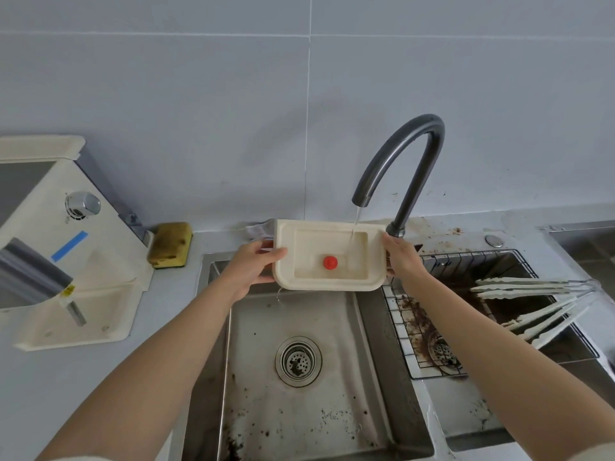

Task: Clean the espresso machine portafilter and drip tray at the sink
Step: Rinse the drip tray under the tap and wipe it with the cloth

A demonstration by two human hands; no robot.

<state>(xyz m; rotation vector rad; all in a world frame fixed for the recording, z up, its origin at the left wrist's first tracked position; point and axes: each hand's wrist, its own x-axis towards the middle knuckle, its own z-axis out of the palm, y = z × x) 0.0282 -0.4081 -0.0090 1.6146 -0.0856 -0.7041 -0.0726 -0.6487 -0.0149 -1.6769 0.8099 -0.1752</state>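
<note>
I hold the drip tray (pixel 332 283) level over the back edge of the left basin (pixel 332 327) of the sink, one hand at each short end. My left hand (pixel 250 269) grips the left end: the thumb lies flat across the top of the rim and the other fingers curl underneath, out of sight. My right hand (pixel 401 258) grips the right end the same way, thumb on the upper rim and fingers wrapped below the edge (how far they reach beneath I cannot tell).

The tray is cream plastic, open side up, with a red float (pixel 330 262) standing near the middle of its recessed well. A thin stream of water (pixel 355 222) falls from the dark curved faucet (pixel 411 154) into the right part of the well, and a little water spills off the tray's lower left corner into the basin.

The basin floor is speckled with dark coffee grounds around the round drain strainer (pixel 298 361). In the right basin sits a wire rack (pixel 399 314) smeared with grounds, with white tongs (pixel 525 286) lying across it. A yellow sponge (pixel 170 244) rests on the counter left of the sink, just beside the cream espresso machine (pixel 100 261). A grey cloth (pixel 259 229) lies behind the tray against the wall.
</note>
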